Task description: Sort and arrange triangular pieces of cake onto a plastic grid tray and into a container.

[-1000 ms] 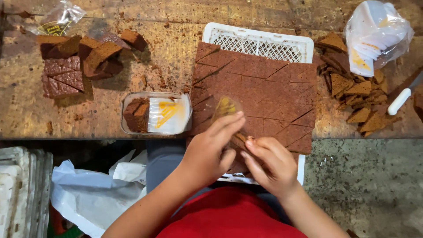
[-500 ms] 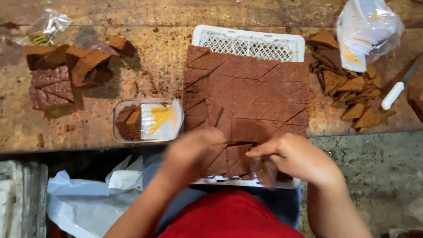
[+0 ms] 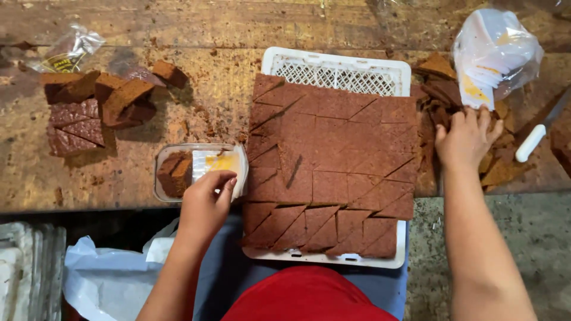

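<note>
A white perforated tray (image 3: pixel 336 72) lies in front of me, carrying a large brown slab cut into squares and triangles (image 3: pixel 333 160). My left hand (image 3: pixel 206 201) rests its fingertips on the near edge of a clear plastic container (image 3: pixel 168 150), which holds brown pieces (image 3: pixel 174 174) and a white and yellow label (image 3: pixel 220 163). My right hand (image 3: pixel 467 138) reaches to the right, fingers spread over a heap of brown offcuts (image 3: pixel 443 71) beside the tray. Whether it grips a piece is hidden.
A plastic bag of white labels (image 3: pixel 493 50) lies at the back right, with a white-handled knife (image 3: pixel 535 139) beside it. Wrapped and loose brown pieces (image 3: pixel 95 104) sit at the left. White plastic bags (image 3: pixel 107 279) lie below the worn wooden table's edge.
Both hands left the near edge of the slab. The left hand went left to the clear container, the right hand went right to the offcut heap.
</note>
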